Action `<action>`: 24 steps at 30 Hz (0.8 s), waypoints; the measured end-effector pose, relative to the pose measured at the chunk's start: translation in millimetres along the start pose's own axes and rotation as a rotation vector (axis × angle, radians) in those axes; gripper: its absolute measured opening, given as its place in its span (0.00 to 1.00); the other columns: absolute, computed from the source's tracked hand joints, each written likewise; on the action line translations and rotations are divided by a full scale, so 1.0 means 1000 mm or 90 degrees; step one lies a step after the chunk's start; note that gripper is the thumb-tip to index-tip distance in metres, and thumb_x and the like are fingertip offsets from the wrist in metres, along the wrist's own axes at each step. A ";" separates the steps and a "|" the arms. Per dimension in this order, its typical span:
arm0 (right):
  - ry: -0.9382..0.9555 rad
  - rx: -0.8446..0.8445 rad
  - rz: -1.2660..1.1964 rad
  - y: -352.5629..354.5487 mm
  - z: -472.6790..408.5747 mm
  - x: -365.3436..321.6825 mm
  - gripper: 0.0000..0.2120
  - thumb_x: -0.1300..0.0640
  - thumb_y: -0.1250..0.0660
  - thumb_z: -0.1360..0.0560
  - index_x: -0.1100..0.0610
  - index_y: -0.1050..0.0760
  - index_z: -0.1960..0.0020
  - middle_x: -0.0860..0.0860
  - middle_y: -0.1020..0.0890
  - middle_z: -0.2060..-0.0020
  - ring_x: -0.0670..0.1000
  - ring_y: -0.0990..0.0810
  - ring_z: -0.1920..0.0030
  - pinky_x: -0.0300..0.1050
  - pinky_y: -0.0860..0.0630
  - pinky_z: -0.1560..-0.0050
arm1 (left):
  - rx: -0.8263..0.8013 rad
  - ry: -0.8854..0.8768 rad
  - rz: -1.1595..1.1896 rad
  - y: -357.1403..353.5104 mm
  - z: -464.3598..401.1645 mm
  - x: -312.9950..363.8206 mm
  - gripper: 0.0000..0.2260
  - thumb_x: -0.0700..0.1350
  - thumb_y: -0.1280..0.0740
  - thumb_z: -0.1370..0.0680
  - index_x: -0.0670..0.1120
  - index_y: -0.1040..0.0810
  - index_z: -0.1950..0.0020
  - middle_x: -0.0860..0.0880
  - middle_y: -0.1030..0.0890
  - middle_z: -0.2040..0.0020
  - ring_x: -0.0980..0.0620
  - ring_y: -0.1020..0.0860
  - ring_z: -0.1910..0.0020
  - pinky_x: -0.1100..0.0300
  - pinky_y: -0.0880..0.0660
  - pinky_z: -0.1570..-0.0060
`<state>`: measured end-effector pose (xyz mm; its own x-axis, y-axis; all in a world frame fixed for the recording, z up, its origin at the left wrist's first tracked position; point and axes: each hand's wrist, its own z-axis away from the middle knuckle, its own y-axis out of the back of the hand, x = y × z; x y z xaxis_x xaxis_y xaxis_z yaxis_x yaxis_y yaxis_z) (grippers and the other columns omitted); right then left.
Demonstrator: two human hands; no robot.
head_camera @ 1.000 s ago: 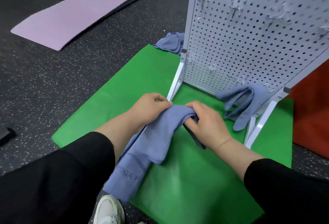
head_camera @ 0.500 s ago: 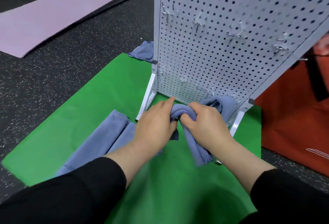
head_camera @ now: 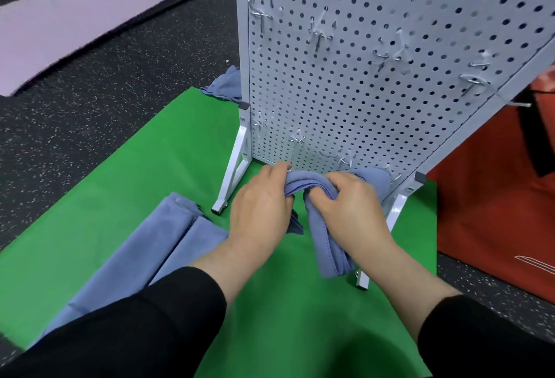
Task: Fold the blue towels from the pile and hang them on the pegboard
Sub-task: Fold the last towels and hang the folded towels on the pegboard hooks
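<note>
Both hands have carried the folded towel [head_camera: 312, 185] up to the lowest hooks [head_camera: 297, 139] of the pegboard [head_camera: 390, 47], centre frame. The left hand [head_camera: 259, 209] and right hand [head_camera: 350, 212] each have fingers clamped on its folded ridge. Hanging appears imminent. Versus a second ago, the towel has left the green mat [head_camera: 150, 167]; a second towel [head_camera: 168, 245] now lies lower left.
</note>
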<state>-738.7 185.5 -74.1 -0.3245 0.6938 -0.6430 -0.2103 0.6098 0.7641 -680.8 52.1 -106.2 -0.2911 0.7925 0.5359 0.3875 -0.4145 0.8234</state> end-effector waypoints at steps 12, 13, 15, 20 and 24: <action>-0.106 0.056 -0.028 -0.004 -0.023 0.013 0.08 0.55 0.36 0.23 0.54 0.24 0.60 0.51 0.24 0.70 0.55 0.28 0.66 0.49 0.30 0.63 | -0.064 0.052 0.207 -0.019 -0.023 -0.015 0.15 0.47 0.33 0.24 0.52 0.24 0.37 0.53 0.20 0.42 0.49 0.23 0.46 0.55 0.27 0.49; -0.114 0.056 -0.036 -0.005 -0.023 0.013 0.10 0.55 0.36 0.23 0.53 0.27 0.63 0.50 0.26 0.72 0.54 0.31 0.68 0.48 0.33 0.64 | -0.075 0.052 0.213 -0.024 -0.022 -0.012 0.18 0.49 0.31 0.25 0.53 0.25 0.35 0.54 0.21 0.40 0.50 0.23 0.44 0.54 0.26 0.47; -0.126 0.048 -0.046 -0.004 -0.026 0.011 0.11 0.55 0.36 0.23 0.53 0.29 0.64 0.48 0.28 0.73 0.52 0.33 0.69 0.47 0.36 0.67 | -0.082 0.057 0.204 -0.033 -0.021 -0.005 0.22 0.54 0.29 0.25 0.55 0.28 0.32 0.57 0.22 0.38 0.53 0.24 0.42 0.55 0.26 0.46; -0.105 0.050 -0.013 0.005 -0.036 0.006 0.08 0.54 0.35 0.24 0.55 0.22 0.59 0.52 0.22 0.69 0.55 0.28 0.66 0.49 0.29 0.63 | -0.006 0.084 0.167 -0.036 -0.030 0.005 0.12 0.46 0.35 0.23 0.53 0.26 0.40 0.53 0.21 0.44 0.47 0.23 0.48 0.50 0.25 0.52; -0.095 0.064 -0.012 0.009 -0.037 0.008 0.06 0.55 0.35 0.24 0.52 0.19 0.53 0.49 0.18 0.66 0.53 0.23 0.64 0.48 0.26 0.60 | 0.017 0.111 0.184 -0.029 -0.041 0.006 0.09 0.44 0.38 0.23 0.52 0.25 0.43 0.50 0.19 0.49 0.44 0.23 0.52 0.49 0.26 0.55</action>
<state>-777.2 182.0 -70.6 -0.1795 0.7259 -0.6640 -0.1195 0.6538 0.7471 -729.6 50.4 -119.0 -0.3104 0.5541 0.7724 0.4977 -0.5976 0.6287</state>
